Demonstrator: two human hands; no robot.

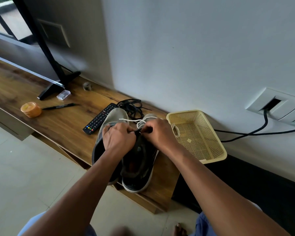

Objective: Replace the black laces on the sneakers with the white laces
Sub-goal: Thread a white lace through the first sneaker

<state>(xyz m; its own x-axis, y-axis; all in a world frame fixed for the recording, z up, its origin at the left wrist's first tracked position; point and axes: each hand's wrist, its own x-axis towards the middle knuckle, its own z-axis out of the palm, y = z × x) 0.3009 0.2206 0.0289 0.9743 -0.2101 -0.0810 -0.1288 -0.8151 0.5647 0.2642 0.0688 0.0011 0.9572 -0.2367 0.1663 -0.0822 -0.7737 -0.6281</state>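
Observation:
Two grey sneakers stand side by side on the wooden shelf, toes toward the wall: the left sneaker (114, 116) and the right sneaker (140, 169). My left hand (117, 137) and my right hand (158, 133) meet over the right sneaker's tongue, and both pinch a short dark lace end (137, 130) between them. A white lace (131, 120) runs across the toes and trails toward the basket. Behind the sneakers lies a loose heap of black laces (131, 106).
A yellow perforated basket (211, 133) sits right of the sneakers. A black remote (100, 119), a marker pen (60, 106), an orange tape roll (31, 109) and a TV stand foot (58, 84) lie to the left. Wall socket and cables (271, 106) are at right.

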